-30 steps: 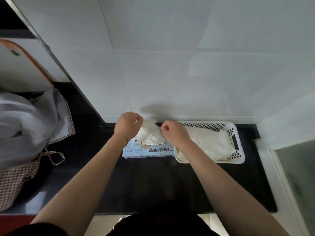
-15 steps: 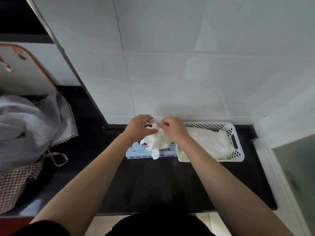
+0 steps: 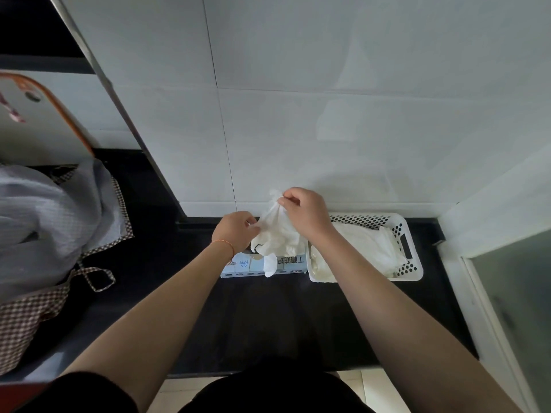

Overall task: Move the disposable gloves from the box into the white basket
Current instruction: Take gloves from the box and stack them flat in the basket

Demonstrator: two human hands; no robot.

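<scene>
While both hands pinch a bunch of gloves [image 3: 278, 234] above the box [image 3: 262, 263], the right hand [image 3: 304, 214] at its top and the left hand [image 3: 235, 231] at its side, the lift-out seems underway, and next comes a carry right into the basket [image 3: 413, 271] on the counter [image 3: 268, 317].

— Any print that reads?
— Only on the glove box [image 3: 293, 261]: upside-down Chinese characters on its front face, and a small blue logo — perhaps "INTCO", too small to confirm.
</scene>
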